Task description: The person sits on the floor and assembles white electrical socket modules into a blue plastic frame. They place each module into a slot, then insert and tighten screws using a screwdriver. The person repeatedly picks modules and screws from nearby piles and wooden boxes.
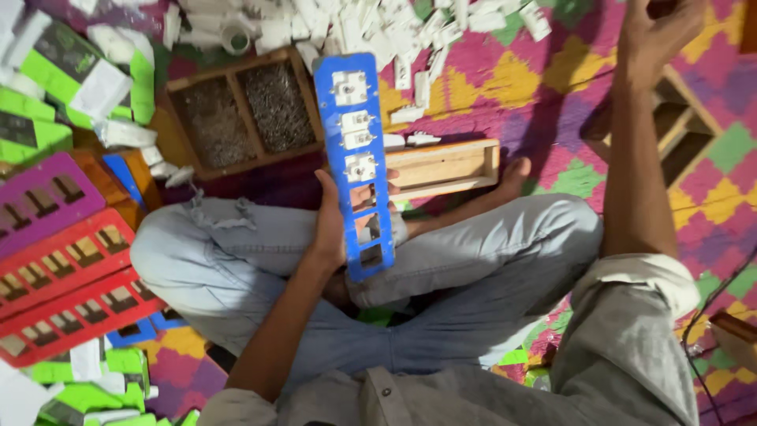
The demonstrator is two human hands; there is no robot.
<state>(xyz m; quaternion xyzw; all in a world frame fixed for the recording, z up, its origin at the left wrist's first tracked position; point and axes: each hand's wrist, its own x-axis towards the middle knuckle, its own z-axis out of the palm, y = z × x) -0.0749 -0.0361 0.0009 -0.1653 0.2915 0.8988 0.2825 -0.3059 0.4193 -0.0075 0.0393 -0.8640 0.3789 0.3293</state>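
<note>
Red panels [71, 284] lie stacked beside a wooden two-compartment tray [240, 110].

A single view comes from a camera worn on the person's head, facing almost straight down onto the crossed legs in pale blue jeans [473, 260] and the bright patterned woven floor mat [552, 87]. It sits close: the long blue plastic frame with rectangular openings [356, 158] fills the middle, while the divided wooden tray [236, 110] lies toward the upper edge. No second view overlaps it.
</note>
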